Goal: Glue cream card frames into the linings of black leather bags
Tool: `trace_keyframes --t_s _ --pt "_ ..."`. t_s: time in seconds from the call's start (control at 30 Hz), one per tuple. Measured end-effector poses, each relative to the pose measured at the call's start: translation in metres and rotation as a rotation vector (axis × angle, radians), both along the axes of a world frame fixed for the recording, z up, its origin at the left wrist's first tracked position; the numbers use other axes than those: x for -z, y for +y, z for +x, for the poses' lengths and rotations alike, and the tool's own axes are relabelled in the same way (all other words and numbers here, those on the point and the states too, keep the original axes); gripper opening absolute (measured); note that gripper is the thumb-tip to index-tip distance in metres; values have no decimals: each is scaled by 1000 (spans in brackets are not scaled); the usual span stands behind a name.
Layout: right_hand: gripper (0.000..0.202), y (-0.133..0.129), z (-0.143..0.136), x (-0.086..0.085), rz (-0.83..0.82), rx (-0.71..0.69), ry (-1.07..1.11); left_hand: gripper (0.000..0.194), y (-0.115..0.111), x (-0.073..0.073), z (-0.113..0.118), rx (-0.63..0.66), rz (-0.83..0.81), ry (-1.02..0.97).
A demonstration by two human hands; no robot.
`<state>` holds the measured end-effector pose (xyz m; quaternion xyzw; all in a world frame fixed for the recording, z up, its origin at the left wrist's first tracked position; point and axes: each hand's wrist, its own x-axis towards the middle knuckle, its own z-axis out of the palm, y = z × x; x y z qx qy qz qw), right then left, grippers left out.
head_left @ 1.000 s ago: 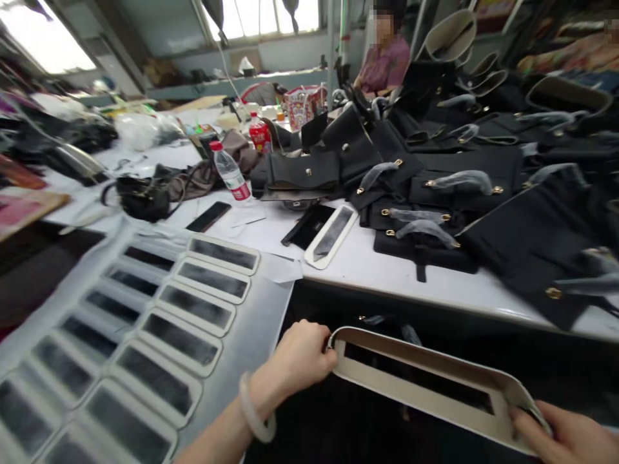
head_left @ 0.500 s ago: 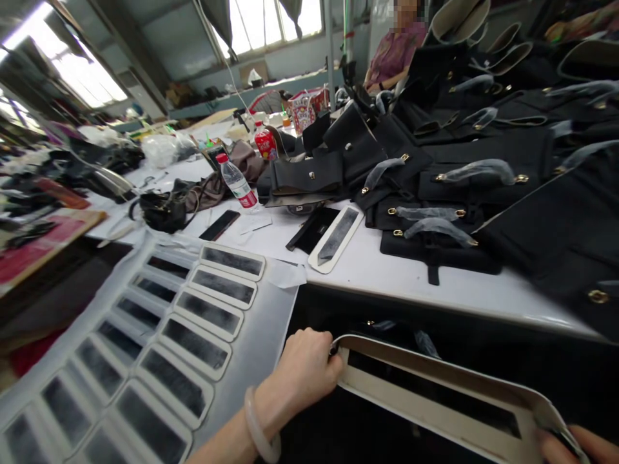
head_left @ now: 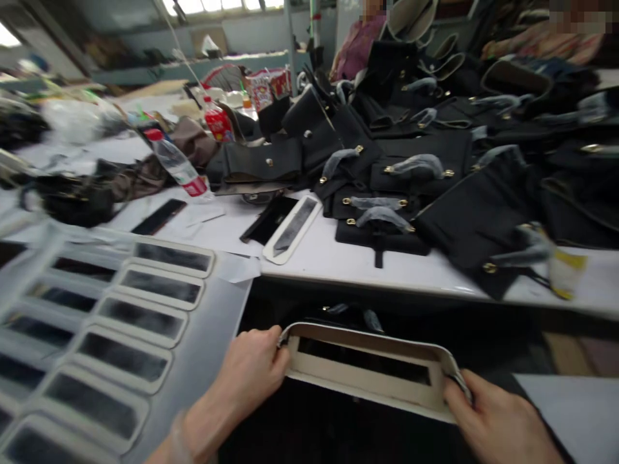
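Note:
Between my hands, below the table edge, is an open bag piece with a beige inside, a pale rim and a long dark slot. My left hand is closed on its left end, thumb inside the rim. My right hand grips its right end, fingers wrapped round the edge. The outside of the piece merges with the dark area below. Left of my left hand, rows of pale-framed dark panels lie on a grey sheet.
Black bags with wrapped handles crowd the white table. A single panel, a phone, a water bottle and a red bottle stand or lie there. A person is behind the bags.
The view has swung right, so table items appear further left. My right hand and the piece's right end have come fully into view. Both hands still hold the piece.

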<state>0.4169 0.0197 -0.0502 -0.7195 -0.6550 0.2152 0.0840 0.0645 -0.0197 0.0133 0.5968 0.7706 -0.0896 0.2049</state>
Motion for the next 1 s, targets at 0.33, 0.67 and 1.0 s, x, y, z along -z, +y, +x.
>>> trace_keyframes --t_s 0.33,0.67,1.0 --pt "33 -2 -29 -47 -200 39 -63 22 6 6 -4 -18 -144 -40" --pt "37 4 -22 -38 -328 -3 -36 25 7 19 -9 -93 -157 -171" --pt "35 1 -16 -38 -327 8 145 31 12 14 -15 -98 -221 -305"
